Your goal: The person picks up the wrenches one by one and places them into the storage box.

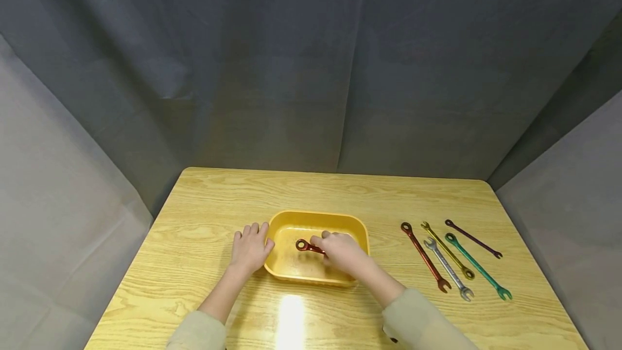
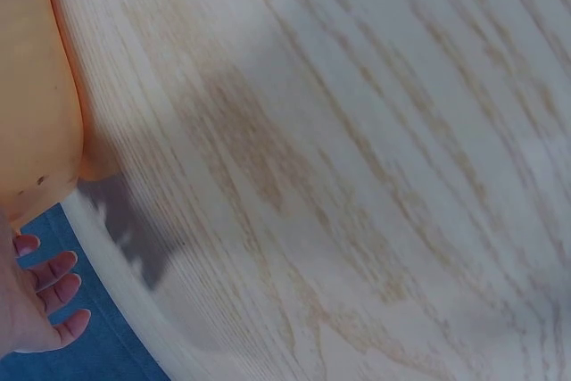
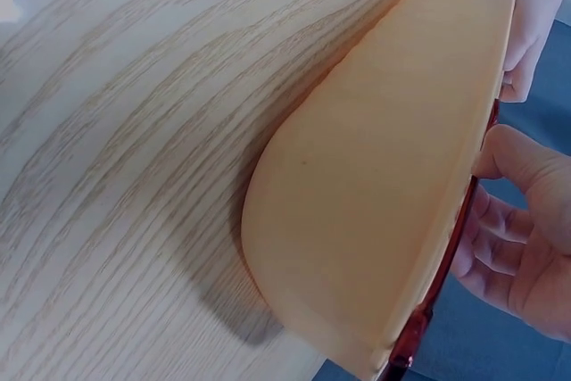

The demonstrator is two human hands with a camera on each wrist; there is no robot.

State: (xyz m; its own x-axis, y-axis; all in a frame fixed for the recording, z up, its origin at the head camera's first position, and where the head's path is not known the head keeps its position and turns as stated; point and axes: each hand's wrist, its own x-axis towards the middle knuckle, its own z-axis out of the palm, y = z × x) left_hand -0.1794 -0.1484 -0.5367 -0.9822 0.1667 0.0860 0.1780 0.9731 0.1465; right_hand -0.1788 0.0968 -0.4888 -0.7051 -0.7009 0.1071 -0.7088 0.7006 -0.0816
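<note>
A yellow plastic bin point(image 1: 286, 274) stands on the table. Over it my right hand point(image 1: 342, 253) grips a red ratcheting combination wrench point(image 1: 303, 245), its ring end pointing left. The right wrist view has the same wrench point(image 3: 415, 332) pinched between thumb and fingers of my right hand point(image 3: 531, 229), near the rim of the bin point(image 3: 357, 167). At the bin's left side lies my left hand point(image 1: 250, 247), fingers spread, with the thumb at the rim. Part of this left hand point(image 2: 40, 305) shows in the left wrist view, fingers loosely bent beside the bin point(image 2: 40, 86).
Several wrenches lie right of the bin: a red one point(image 1: 425, 255), a silver one point(image 1: 448, 269), a yellow one point(image 1: 448, 251), a green one point(image 1: 478, 267) and a thin purple one point(image 1: 473, 239). Grey curtains point(image 1: 291, 96) enclose the wooden table point(image 1: 218, 188) at the back and sides.
</note>
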